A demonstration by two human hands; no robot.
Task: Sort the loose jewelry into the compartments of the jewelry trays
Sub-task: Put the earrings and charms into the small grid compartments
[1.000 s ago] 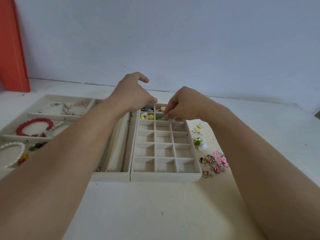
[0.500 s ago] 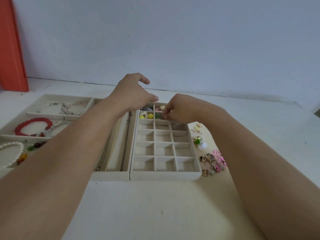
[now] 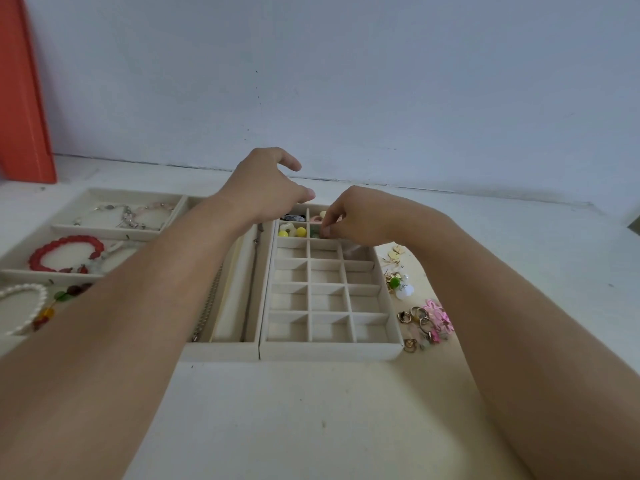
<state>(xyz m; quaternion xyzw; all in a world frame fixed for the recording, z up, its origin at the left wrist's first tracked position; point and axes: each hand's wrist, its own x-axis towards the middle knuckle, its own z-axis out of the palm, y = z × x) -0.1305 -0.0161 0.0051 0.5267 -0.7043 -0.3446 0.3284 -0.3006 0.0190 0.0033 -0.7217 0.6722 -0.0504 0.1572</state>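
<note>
The beige grid tray (image 3: 332, 351) has many small compartments. Its far rows hold yellow beads (image 3: 300, 232), a white flower piece (image 3: 286, 226), a dark piece (image 3: 292, 217) and a pink piece (image 3: 317, 219). My right hand (image 3: 356, 220) reaches over the far rows. Its fingertips are pinched at a small green piece (image 3: 313, 233) in the middle compartment of the second row. My left hand (image 3: 263, 192) hovers over the tray's far left corner, fingers loosely spread and holding nothing. Loose rings (image 3: 415, 317), a pink flower piece (image 3: 439, 318) and green and white earrings (image 3: 398, 285) lie right of the tray.
A long tray (image 3: 221, 351) with chains adjoins the grid tray on the left. Further left, a bracelet tray (image 3: 104, 233) holds a red bracelet (image 3: 65, 252), a pearl one (image 3: 20, 306) and others. An orange box (image 3: 24, 98) stands at the back left. The wall is close behind.
My right hand has dropped lower and shifted slightly left, so its pinched fingertips now sit down in the second-row compartment. My left hand has stayed almost still.
</note>
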